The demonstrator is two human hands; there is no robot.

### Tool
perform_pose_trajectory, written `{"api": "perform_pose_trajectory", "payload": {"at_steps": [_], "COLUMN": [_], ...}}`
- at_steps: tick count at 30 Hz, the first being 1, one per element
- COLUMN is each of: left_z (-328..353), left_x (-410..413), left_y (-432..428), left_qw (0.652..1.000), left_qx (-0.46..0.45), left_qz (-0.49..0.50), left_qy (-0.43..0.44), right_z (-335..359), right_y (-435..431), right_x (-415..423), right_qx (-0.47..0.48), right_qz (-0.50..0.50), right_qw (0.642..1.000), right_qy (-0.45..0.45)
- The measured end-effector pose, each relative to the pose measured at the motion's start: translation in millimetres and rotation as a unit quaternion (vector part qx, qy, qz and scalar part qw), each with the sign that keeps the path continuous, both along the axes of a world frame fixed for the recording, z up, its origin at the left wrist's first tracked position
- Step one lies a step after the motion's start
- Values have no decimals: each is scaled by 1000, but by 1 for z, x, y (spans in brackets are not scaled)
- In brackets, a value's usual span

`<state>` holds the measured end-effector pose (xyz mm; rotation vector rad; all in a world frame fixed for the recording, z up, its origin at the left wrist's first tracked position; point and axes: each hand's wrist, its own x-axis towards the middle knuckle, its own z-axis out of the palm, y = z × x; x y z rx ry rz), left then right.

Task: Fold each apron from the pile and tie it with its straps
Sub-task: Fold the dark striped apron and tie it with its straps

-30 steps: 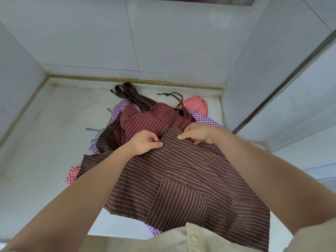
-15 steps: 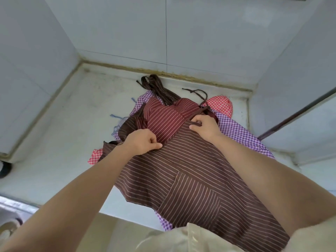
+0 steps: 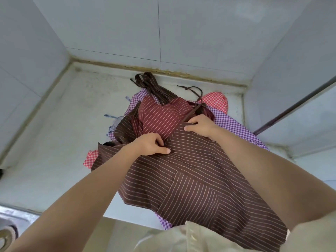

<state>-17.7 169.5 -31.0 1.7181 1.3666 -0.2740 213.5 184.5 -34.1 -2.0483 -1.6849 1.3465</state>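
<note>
Shirt: my pale shirt [image 3: 181, 237] fills the bottom edge, closest to me.
Brown apron, place: the brown apron [image 3: 200, 160] with thin pale stripes lies on top of the pile on the white counter [image 3: 60, 128], and its near end hangs over the counter's front edge against me.
Brown apron, direction: its long axis runs away from me toward the wall, leaning a little left, with the top edge at the far end under my fingers.
Pocket: one pocket [image 3: 190, 199] is sewn on the near half, its stripes running across those of the body.
Left hand: my left hand [image 3: 151, 144] sits palm down at the apron's top edge, fingers curled in, thumb flat, pinching a fold of the brown cloth.
Right hand: my right hand [image 3: 200, 127] is slightly farther off, fingers bent over the same edge and gripping it where a thin strap [image 3: 192, 90] leaves.
Arms: both forearms reach forward and converge on that edge.
Count of hands: two, both on the brown apron.
Pile behind: one maroon apron [image 3: 160, 117], one purple checked apron [image 3: 234, 126], and red checked cloth [image 3: 216, 102] showing in two spots, which I cannot tell to be one piece or two.
Left of pile: a blue striped strip [image 3: 111, 117] pokes out.
Farthest: one bundle of straps [image 3: 149, 82] lies near the tiled wall [image 3: 118, 30].
</note>
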Motion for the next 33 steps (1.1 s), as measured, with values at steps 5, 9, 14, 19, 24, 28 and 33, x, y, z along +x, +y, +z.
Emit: {"api": "perform_pose_trajectory", "payload": {"at_steps": [5, 9, 14, 19, 24, 28, 33], "left_z": [0, -2, 7, 13, 10, 2, 1], "left_x": [-1, 2, -3, -3, -9, -8, 32], "left_y": [1, 2, 4, 0, 2, 3, 9], "left_qw": [997, 994, 989, 985, 990, 996, 992], "left_qx": [-72, -105, -141, -170, -22, 65, 64], "left_qz": [28, 10, 31, -23, 98, 57, 104], "left_qy": [-5, 18, -39, -22, -99, 2, 4], "right_z": [14, 21, 23, 16, 7, 3, 13], "right_y": [-3, -4, -2, -5, -4, -12, -26], "right_x": [1, 4, 10, 7, 10, 10, 20], "right_qx": [-23, -78, -13, -22, 49, 66, 79], "right_qz": [-24, 1, -38, -52, -65, -54, -47], "right_qw": [993, 989, 990, 987, 991, 991, 990], "right_qy": [113, 127, 135, 148, 111, 105, 106]}}
